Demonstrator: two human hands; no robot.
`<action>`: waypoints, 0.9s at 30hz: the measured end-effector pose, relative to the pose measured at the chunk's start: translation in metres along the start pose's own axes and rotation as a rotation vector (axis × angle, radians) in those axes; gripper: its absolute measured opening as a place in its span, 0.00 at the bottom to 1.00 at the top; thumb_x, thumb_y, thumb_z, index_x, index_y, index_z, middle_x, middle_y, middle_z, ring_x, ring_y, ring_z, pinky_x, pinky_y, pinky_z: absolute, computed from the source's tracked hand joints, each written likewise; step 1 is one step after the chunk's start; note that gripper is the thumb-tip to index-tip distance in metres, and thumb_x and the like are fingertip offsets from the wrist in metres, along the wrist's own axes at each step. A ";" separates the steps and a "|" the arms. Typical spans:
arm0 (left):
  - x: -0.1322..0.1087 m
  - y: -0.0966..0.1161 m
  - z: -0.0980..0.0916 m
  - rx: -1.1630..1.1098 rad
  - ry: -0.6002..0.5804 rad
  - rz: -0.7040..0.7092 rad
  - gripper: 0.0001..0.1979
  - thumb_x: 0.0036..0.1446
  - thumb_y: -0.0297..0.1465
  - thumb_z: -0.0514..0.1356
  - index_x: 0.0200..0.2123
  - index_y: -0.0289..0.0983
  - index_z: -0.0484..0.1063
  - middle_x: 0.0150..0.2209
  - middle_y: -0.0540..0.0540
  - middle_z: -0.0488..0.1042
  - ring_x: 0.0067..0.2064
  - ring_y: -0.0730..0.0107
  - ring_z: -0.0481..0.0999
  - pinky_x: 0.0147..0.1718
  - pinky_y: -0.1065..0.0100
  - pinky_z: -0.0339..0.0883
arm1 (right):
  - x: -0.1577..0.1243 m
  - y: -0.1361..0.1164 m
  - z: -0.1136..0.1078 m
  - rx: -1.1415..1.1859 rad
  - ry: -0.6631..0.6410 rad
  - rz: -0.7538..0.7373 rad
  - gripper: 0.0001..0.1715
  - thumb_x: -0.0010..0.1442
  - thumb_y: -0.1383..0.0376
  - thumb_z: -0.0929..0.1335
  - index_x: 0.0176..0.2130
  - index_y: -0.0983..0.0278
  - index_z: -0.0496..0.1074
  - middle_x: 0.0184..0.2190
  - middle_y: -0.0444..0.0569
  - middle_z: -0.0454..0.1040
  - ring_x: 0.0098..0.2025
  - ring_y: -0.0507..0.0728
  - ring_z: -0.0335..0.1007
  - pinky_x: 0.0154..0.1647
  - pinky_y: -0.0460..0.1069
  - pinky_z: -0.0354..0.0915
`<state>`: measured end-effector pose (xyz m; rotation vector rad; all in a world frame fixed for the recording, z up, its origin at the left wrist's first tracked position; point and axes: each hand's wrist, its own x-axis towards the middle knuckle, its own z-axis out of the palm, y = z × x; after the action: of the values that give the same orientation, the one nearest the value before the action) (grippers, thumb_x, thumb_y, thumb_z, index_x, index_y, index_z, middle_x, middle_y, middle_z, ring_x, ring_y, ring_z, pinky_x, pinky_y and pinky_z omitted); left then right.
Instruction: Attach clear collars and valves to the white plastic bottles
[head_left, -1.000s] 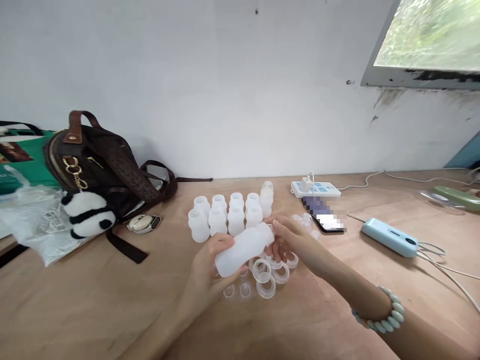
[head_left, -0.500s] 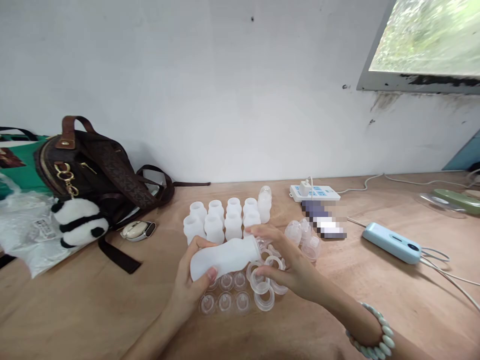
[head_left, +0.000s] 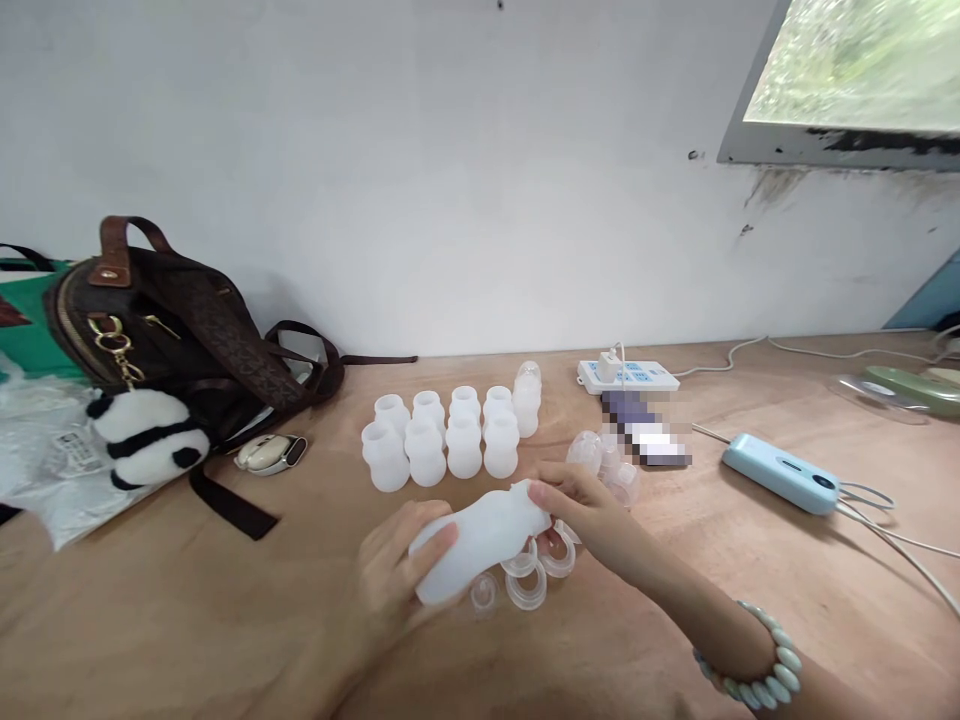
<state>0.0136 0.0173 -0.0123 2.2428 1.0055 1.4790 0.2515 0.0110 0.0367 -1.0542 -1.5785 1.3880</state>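
Observation:
My left hand (head_left: 401, 565) is wrapped around the base of a frosted white baby bottle (head_left: 480, 535), which is tilted with its neck up to the right. At the neck, my right hand (head_left: 574, 505) is closed, thumb on top; what its fingers cover at the mouth is hidden. Beneath the bottle lie several clear screw rings (head_left: 527, 590) and a clear nipple (head_left: 484, 594), partly covered by bottle and hands. Several open frosted bottles (head_left: 426, 455) stand in two rows behind, beside one capped bottle (head_left: 527, 400).
Several clear domed caps (head_left: 585, 452) lie right of my right hand. Farther off are a power strip (head_left: 628, 377), a pixelated phone-like item (head_left: 649, 430) and a light-blue device (head_left: 781, 474) with cables. At left are a mouse (head_left: 270, 454), a panda plush (head_left: 150, 440) and a brown backpack (head_left: 180, 310).
The bottle has moved slightly right and nearer, its neck tipping further up. My right hand, whose fingers were spread near the mouth, now closes on the neck. The view has shifted slightly.

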 end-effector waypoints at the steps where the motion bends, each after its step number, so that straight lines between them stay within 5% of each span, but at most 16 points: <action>1: 0.002 0.004 -0.001 -0.029 -0.015 -0.024 0.17 0.44 0.37 0.72 0.38 0.43 0.73 0.34 0.46 0.80 0.31 0.63 0.78 0.30 0.66 0.72 | -0.001 -0.001 -0.002 -0.031 -0.010 -0.053 0.19 0.63 0.51 0.68 0.36 0.64 0.74 0.26 0.45 0.74 0.24 0.51 0.66 0.23 0.46 0.59; 3: 0.006 0.011 -0.003 -0.123 -0.043 -0.112 0.16 0.46 0.38 0.69 0.39 0.41 0.73 0.31 0.47 0.78 0.27 0.66 0.75 0.25 0.69 0.68 | -0.002 -0.003 -0.006 -0.141 -0.024 -0.210 0.15 0.60 0.57 0.72 0.45 0.61 0.76 0.35 0.47 0.77 0.34 0.55 0.72 0.31 0.49 0.67; 6: 0.014 0.016 -0.005 -0.459 -0.120 -0.478 0.16 0.51 0.45 0.62 0.32 0.38 0.69 0.24 0.50 0.71 0.20 0.71 0.66 0.17 0.73 0.57 | -0.005 -0.005 -0.011 -0.270 -0.027 -0.476 0.19 0.59 0.62 0.74 0.51 0.56 0.75 0.47 0.49 0.78 0.50 0.60 0.73 0.51 0.56 0.69; 9: 0.021 0.016 -0.007 -0.739 -0.069 -0.697 0.20 0.53 0.50 0.56 0.26 0.38 0.64 0.19 0.52 0.65 0.18 0.74 0.58 0.17 0.72 0.52 | -0.008 -0.006 -0.017 -0.230 0.044 -0.576 0.19 0.62 0.63 0.71 0.53 0.53 0.73 0.52 0.50 0.76 0.56 0.62 0.70 0.54 0.58 0.67; 13: 0.020 0.012 -0.007 -0.637 0.047 -0.647 0.20 0.52 0.50 0.59 0.27 0.39 0.63 0.20 0.52 0.65 0.22 0.71 0.62 0.21 0.71 0.55 | -0.011 -0.007 -0.021 -0.133 0.006 -0.431 0.23 0.65 0.59 0.68 0.58 0.54 0.66 0.41 0.50 0.77 0.44 0.60 0.75 0.41 0.53 0.71; 17: 0.013 0.015 -0.007 -0.440 0.007 -0.504 0.20 0.51 0.49 0.64 0.34 0.39 0.66 0.25 0.52 0.69 0.24 0.71 0.65 0.22 0.72 0.56 | -0.012 -0.001 -0.010 -0.255 -0.137 -0.439 0.28 0.62 0.58 0.69 0.59 0.57 0.63 0.41 0.49 0.77 0.40 0.59 0.74 0.39 0.52 0.69; 22: 0.009 0.016 -0.006 -0.377 -0.056 -0.369 0.27 0.50 0.53 0.65 0.42 0.39 0.67 0.34 0.48 0.74 0.29 0.67 0.70 0.25 0.70 0.60 | -0.012 0.004 -0.004 -0.419 -0.006 -0.484 0.23 0.59 0.56 0.71 0.52 0.58 0.68 0.42 0.51 0.77 0.41 0.61 0.73 0.41 0.54 0.69; 27: 0.008 0.007 0.003 -0.430 0.059 -0.262 0.32 0.61 0.58 0.51 0.57 0.41 0.58 0.44 0.42 0.73 0.37 0.62 0.70 0.35 0.63 0.63 | -0.016 -0.039 -0.042 -0.532 0.126 -0.402 0.15 0.61 0.55 0.68 0.46 0.60 0.72 0.38 0.51 0.77 0.40 0.61 0.73 0.41 0.54 0.68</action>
<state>0.0204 0.0179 -0.0041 1.7093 0.8585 1.4834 0.2922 0.0090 0.0796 -1.0171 -1.9830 0.6341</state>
